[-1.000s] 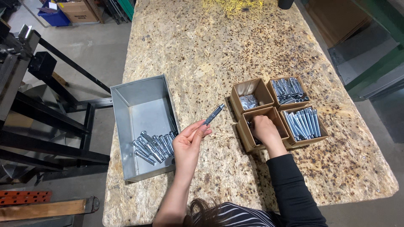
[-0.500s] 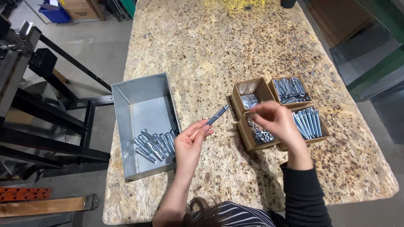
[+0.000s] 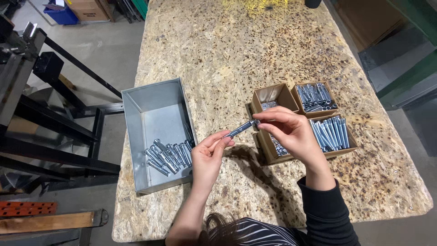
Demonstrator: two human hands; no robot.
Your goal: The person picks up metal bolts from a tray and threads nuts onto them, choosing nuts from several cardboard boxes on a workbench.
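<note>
Grey concrete floor [image 3: 104, 50] surrounds a long tabletop [image 3: 273, 50] of pressed wood chips, with a black steel frame [image 3: 50, 136] standing off its left edge. Left of the fingers, a grey sheet-metal bin [image 3: 157, 102] sits on the tabletop with a heap of silver bolts [image 3: 168, 157] in its near end. Just behind and to the right of the fingers stand four small brown cardboard boxes [image 3: 272, 94] pushed together: the two on the right hold long bolts [image 3: 330, 133] and shorter bolts [image 3: 315, 96], the near left one holds small silver hardware [image 3: 278, 146], partly hidden under the right hand, and the far left one shows a few small pieces.

Both hands meet above the tabletop between the bin and the boxes. The left hand [image 3: 207, 157] grasps the lower end of a single silver bolt [image 3: 240, 129] between thumb and fingertips, holding it slanted up to the right. The right hand [image 3: 291, 134] pinches the bolt's upper end with curled fingers [image 3: 273, 114]; whatever small part sits there is too tiny to make out.
</note>
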